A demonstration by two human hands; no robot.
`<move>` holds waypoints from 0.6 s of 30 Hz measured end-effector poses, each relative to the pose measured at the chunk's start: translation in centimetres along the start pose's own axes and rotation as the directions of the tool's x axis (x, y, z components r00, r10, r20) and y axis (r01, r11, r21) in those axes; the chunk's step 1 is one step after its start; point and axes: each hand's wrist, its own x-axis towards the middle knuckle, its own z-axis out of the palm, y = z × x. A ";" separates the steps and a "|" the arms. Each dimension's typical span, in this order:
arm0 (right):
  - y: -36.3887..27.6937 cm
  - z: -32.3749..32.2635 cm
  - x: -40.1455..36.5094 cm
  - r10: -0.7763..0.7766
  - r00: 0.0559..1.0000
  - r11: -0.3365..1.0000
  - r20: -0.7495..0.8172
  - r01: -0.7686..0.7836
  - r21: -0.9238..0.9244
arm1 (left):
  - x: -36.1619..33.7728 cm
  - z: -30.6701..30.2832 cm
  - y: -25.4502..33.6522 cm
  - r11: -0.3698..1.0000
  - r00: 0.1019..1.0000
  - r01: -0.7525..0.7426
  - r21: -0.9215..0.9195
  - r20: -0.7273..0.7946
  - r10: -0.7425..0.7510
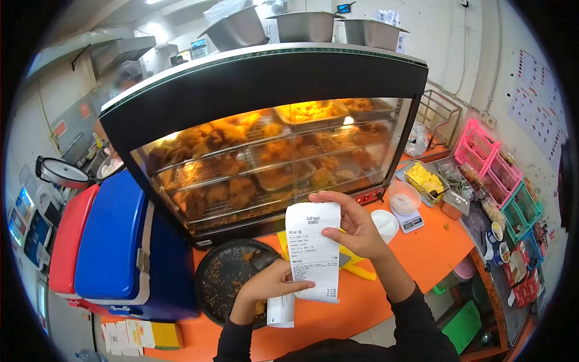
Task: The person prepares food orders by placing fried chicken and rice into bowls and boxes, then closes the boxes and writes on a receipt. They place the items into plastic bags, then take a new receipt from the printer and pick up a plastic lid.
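A long printed paper receipt (313, 241) hangs upright between both hands, in front of the heated display case (265, 78). My right hand (353, 226) pinches its upper right edge between thumb and fingers. Lower down, my left hand (274, 283) is closed on the receipt's lower left side, thumb across the front. A second white strip (280, 311) hangs below my left hand; whether it joins the receipt I cannot tell. Behind my left hand lies a round dark tray (220, 283) with brown crumbs. Something yellow (362, 271) lies behind the receipt on the orange counter (416, 259).
Fried food fills the case shelves; metal pans (304, 28) stand on top. Blue (111, 241) and red (71, 241) coolers are at left. At right are a scale (411, 221) with a tub, a yellow-filled container (424, 179) and coloured baskets (479, 148). Someone stands behind the case.
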 end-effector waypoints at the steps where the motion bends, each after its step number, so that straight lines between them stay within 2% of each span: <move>1: 0.3 -0.5 0.5 0.001 1.000 1.000 -0.003 -0.001 -0.004 | 0.4 -0.1 -0.3 1.000 1.000 -0.002 -0.002 0.004 0.002; 4: 0.9 -1.0 2.6 -0.018 0.999 1.000 -0.041 0.018 -0.001 | 0.5 -0.8 -0.6 0.998 0.995 0.025 -0.058 -0.092 -0.031; 5: 0.6 -0.9 3.9 -0.026 0.999 1.000 -0.023 0.026 0.006 | 0.4 -1.5 -0.4 0.996 0.989 0.083 0.023 -0.121 -0.080; 7: -0.5 -0.1 7.5 0.032 0.998 0.965 0.045 -0.019 -0.261 | -0.3 -3.6 0.3 0.983 0.975 0.147 0.113 -0.183 -0.125; 9: 0.0 0.6 12.0 0.077 0.990 0.941 0.121 -0.032 -0.337 | -1.2 -6.7 1.2 0.982 0.925 0.104 0.160 -0.379 -0.036; 10: -0.3 1.7 14.7 -0.040 0.985 0.933 0.170 0.097 -0.346 | -1.6 -8.6 1.6 0.993 0.889 0.046 0.106 -0.457 0.007; 11: -0.9 3.1 17.3 -0.153 0.964 0.909 0.216 0.223 -0.352 | -2.1 -10.7 2.4 0.986 0.832 -0.001 0.164 -0.547 0.092; 12: -1.3 4.5 20.0 -0.290 0.941 0.882 0.174 0.333 -0.334 | -2.2 -13.5 2.1 0.968 0.757 -0.036 0.248 -0.626 0.188; 13: -1.6 6.1 22.4 -0.417 0.900 0.842 0.124 0.435 -0.320 | -2.1 -15.8 2.9 0.958 0.659 -0.148 0.244 -0.698 0.279; 14: -2.0 7.6 24.7 -0.487 0.865 0.781 0.121 0.493 -0.383 | -2.1 -18.0 3.5 0.952 0.587 -0.246 0.182 -0.753 0.296; 15: -2.2 9.0 26.7 -0.552 0.825 0.712 0.123 0.543 -0.446 | -2.6 -20.1 4.3 0.945 0.582 -0.219 0.242 -0.745 0.326; 16: -2.0 10.1 28.5 -0.642 0.750 0.589 0.162 0.617 -0.522 | -2.3 -21.8 4.3 0.928 0.536 -0.242 0.283 -0.759 0.371; 17: -0.9 11.0 30.0 -0.655 0.738 0.551 0.160 0.612 -0.567 | -1.9 -23.4 3.6 0.909 0.489 -0.265 0.322 -0.767 0.415; 18: 1.0 11.2 31.2 -0.639 0.751 0.464 0.167 0.549 -0.695 | -1.8 -24.6 2.8 0.913 0.509 -0.256 0.316 -0.759 0.406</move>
